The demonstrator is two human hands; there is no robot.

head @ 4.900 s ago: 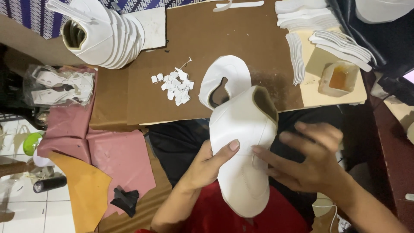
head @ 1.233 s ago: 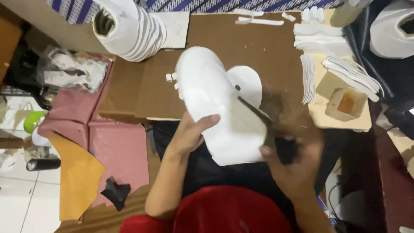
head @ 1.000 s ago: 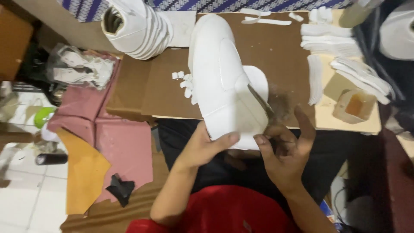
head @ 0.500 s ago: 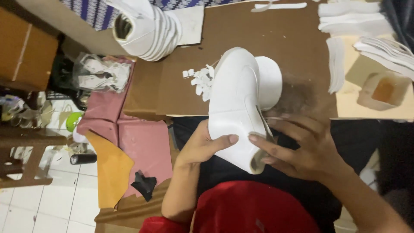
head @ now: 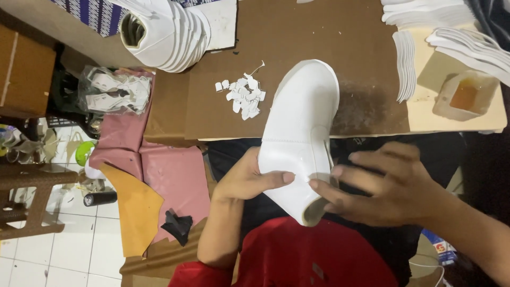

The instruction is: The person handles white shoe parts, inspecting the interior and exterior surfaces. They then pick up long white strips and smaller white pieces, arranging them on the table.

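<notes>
A white shoe upper (head: 300, 125) lies toe-away from me, its front over the brown work board (head: 297, 37) and its open heel end above my lap. My left hand (head: 248, 178) grips its left side, thumb pressed across the white surface. My right hand (head: 390, 183) holds the right side near the opening, fingertips meeting the left thumb at the rim. Whether a tool sits under the right hand cannot be seen.
A stack of white uppers (head: 162, 32) sits at the board's far left. Small white paper scraps (head: 241, 95) lie by the toe. White cut strips (head: 406, 64) and a tub of amber glue (head: 465, 95) stand right. Pink and orange sheets (head: 159, 180) lie left.
The shoe upper came down from raised over the board toward my lap, and both hands closed in on its heel opening. The view shifted left.
</notes>
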